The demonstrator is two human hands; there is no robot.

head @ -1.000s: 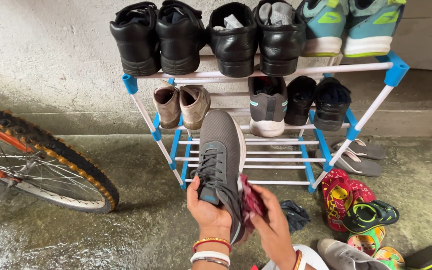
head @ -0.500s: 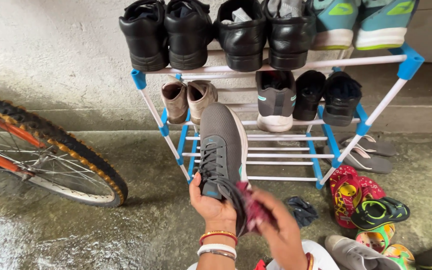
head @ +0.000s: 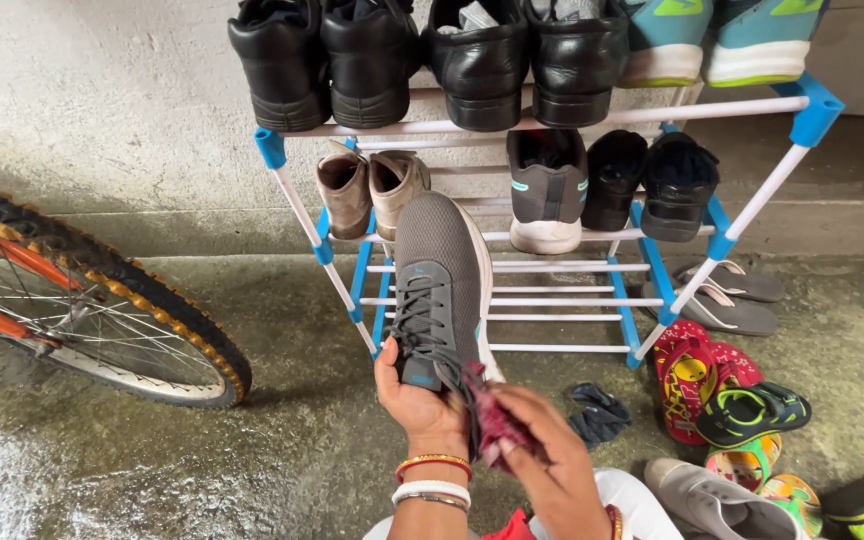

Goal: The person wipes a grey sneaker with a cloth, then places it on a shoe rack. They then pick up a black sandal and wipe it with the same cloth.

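Left hand (head: 414,402) grips grey shoe (head: 439,280) at its heel, toe toward rack (head: 642,300) | right hand (head: 550,452) pinches red cloth (head: 492,418) against shoe's side | shoe held before rack's lower rails | bicycle wheel (head: 92,300) left of rack

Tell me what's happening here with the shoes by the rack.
A person holds a grey lace-up mesh sneaker up in their left hand, toe pointing toward a blue and white tube shoe rack. Their right hand presses a crumpled dark red cloth against the sneaker's side near the heel. The rack's upper shelves carry black leather shoes and other pairs. Colourful sandals lie on the wet concrete floor, and a bicycle wheel stands to the left.
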